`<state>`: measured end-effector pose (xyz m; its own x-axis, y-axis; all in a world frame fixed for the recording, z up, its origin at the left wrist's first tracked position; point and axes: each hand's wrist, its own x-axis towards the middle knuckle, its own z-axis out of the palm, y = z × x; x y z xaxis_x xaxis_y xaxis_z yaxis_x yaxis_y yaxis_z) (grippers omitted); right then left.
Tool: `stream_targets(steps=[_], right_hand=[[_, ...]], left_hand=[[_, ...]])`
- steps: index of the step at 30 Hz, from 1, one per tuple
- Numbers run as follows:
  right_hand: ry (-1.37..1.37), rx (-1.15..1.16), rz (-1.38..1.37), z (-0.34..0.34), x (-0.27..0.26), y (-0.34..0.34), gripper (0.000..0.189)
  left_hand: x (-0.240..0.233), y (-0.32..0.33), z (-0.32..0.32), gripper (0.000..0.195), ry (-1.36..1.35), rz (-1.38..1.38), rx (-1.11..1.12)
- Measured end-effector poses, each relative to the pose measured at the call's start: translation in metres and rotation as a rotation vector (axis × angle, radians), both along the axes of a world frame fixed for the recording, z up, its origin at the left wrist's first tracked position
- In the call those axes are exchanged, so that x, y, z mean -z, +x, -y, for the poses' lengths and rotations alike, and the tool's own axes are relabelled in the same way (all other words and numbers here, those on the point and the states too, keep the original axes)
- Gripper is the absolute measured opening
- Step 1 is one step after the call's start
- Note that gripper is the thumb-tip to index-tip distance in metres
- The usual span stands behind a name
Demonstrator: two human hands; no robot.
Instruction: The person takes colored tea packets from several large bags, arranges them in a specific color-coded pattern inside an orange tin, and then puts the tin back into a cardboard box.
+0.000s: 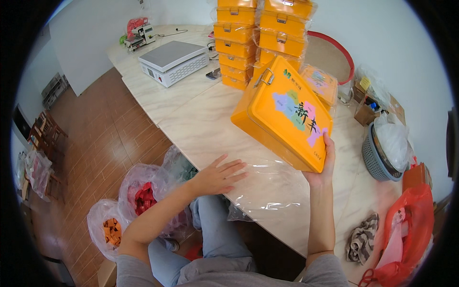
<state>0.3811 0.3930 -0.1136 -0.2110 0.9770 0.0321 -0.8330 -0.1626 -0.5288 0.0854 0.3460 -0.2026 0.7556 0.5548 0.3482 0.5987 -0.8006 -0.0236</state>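
My right hand (322, 165) grips the lower right corner of a yellow tin box (265, 136), which is tilted up over the table. Its lid bears coloured patches and writing, and a metal clasp (264, 78) shows at its upper left side. With fingers spread, my left hand (220, 174) hovers near the table's edge and holds nothing. A clear plastic bag (272, 190) lies below the box, partly hanging over the table's edge. Behind the box rise two stacks of similar yellow boxes (235, 34) wrapped in clear plastic.
On the marble-patterned table (197, 129) stand a white electric device with a flat grey top (174, 53), a phone (213, 74) and a blue-grey plastic basket (376, 161). A striped cloth (363, 238) and red plastic bag (408, 229) lie right. Open bags of packets (113, 231) stand left, below.
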Motion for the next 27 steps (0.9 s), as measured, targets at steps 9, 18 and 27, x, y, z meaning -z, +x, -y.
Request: stream_targets(steps=[9, 18, 27], right_hand=[[-0.03, -0.04, -0.004, 0.004, -0.001, -0.006, 0.045], [0.004, -0.108, 0.144, 0.028, -0.011, -0.016, 0.048], [-0.127, -0.414, 0.317, 0.068, -0.003, -0.052, 0.048]], left_hand=[[0.013, 0.054, -0.022, 0.019, 0.121, 0.097, -0.07], [-0.067, -0.043, -0.032, 0.013, 0.047, 0.747, -0.926], [-0.106, -0.082, -0.004, 0.04, 0.226, 0.436, -1.064]])
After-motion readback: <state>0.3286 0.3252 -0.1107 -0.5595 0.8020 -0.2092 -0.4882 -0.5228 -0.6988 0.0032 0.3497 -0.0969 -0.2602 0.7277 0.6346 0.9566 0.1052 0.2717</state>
